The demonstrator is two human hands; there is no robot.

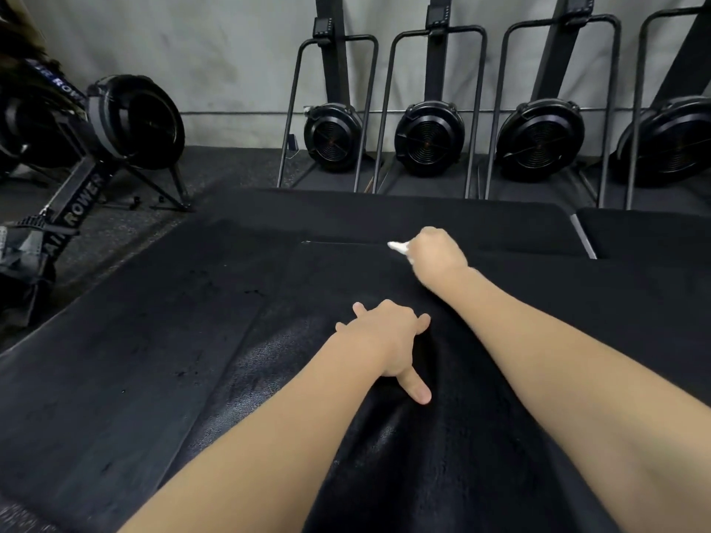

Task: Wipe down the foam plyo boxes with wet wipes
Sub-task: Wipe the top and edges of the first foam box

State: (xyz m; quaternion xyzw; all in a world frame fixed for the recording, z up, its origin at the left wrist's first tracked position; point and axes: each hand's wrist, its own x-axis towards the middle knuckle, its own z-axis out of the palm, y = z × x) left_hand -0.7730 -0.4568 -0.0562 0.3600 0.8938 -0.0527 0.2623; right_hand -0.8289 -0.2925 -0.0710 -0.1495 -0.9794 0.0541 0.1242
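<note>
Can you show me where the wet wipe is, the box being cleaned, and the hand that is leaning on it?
wet wipe (398, 248), head view, on the white tip beside the fist.
foam plyo box (192, 321), head view, on its bare black top.
left hand (384, 336), head view, on its back.

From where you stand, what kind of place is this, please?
Most likely a gym. Several rowing machines stand upright against the wall, another marked AIR ROWER sits at the left, and the hands work on a black foam plyo box, the right hand holding a white wipe.
</note>
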